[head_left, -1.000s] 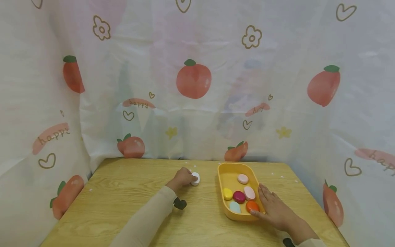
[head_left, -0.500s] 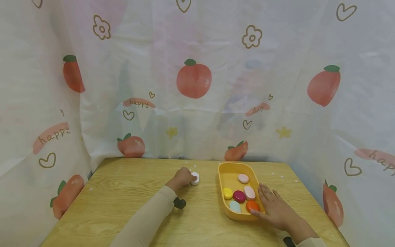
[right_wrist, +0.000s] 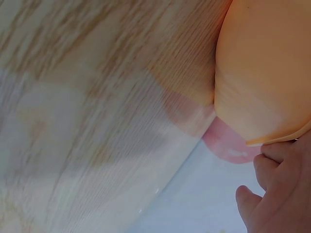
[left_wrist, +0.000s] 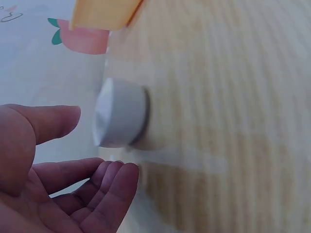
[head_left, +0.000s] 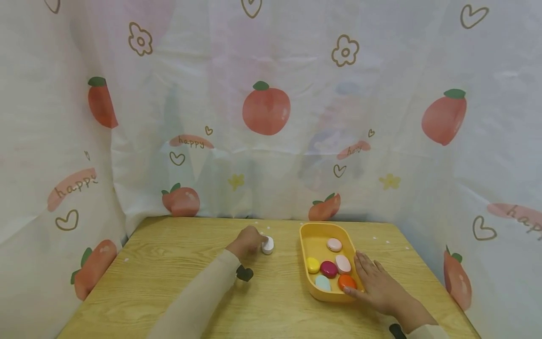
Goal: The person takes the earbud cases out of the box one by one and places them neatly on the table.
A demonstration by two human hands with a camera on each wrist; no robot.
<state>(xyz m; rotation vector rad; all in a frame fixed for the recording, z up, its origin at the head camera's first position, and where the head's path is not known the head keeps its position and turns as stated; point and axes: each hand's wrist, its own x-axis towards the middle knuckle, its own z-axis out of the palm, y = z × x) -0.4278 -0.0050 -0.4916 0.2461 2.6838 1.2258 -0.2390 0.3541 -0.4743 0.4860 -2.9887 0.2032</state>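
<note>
My left hand (head_left: 250, 241) is over the left-centre of the wooden table, beside a small white rounded block (head_left: 267, 245). In the left wrist view the thumb (left_wrist: 58, 121) and fingers stand apart, with a gap between them and the white block (left_wrist: 121, 114). My right hand (head_left: 381, 287) lies along the right side of a yellow tray (head_left: 303, 252), fingers straight against its rim and thumb at the near right corner. Inside the tray are smooth oval pieces: a yellow one (head_left: 313, 265), a dark red one (head_left: 328, 269), an orange one (head_left: 346, 282), a pale blue one (head_left: 322, 283) and pink ones (head_left: 342, 264).
Behind the table (head_left: 182, 263) hangs a white curtain (head_left: 271, 179) printed with peaches and hearts, which also covers both sides. Small white specks lie along the table's far part and near its left edge.
My left thumb and fingers have drawn back from the white block, which they touched before; that hand is slightly higher and further left. My right hand and the tray stay put.
</note>
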